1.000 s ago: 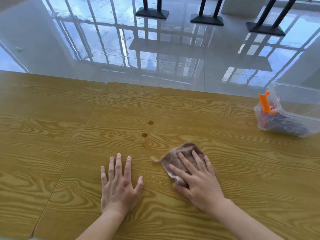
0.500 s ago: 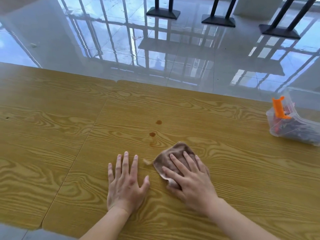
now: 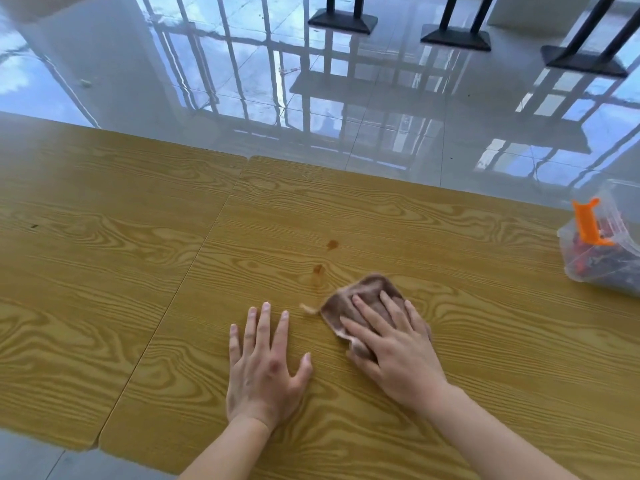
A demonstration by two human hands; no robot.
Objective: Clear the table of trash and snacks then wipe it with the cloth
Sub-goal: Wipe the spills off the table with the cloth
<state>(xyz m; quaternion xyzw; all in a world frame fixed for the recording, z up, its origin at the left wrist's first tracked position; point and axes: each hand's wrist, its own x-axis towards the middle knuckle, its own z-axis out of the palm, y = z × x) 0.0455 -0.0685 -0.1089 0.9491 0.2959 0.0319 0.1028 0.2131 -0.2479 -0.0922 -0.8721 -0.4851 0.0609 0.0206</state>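
Cleared: wood-grain table (image 3: 450, 358). Your right hand (image 3: 398, 351) presses brown cloth (image 3: 363, 299) flat, fingers spread; left hand (image 3: 266, 368) splayed, empty. Remaining: two brown spots (image 3: 318, 269).

Two bare forearms come in from the near edge, with no sleeves, watch, bracelet or rings showing. The left hand (image 3: 265, 368) has short, unpainted nails and a small dark mark near its knuckles. The right hand (image 3: 398, 351) is plain too, nails short.

Cloth (image 3: 363, 299) on table (image 3: 485, 358), under right hand (image 3: 398, 344). Left hand (image 3: 265, 362) flat on table, just left of cloth. Two stains (image 3: 318, 269) behind-left of cloth, near. Container (image 3: 602, 251) far right of cloth, at table edge.
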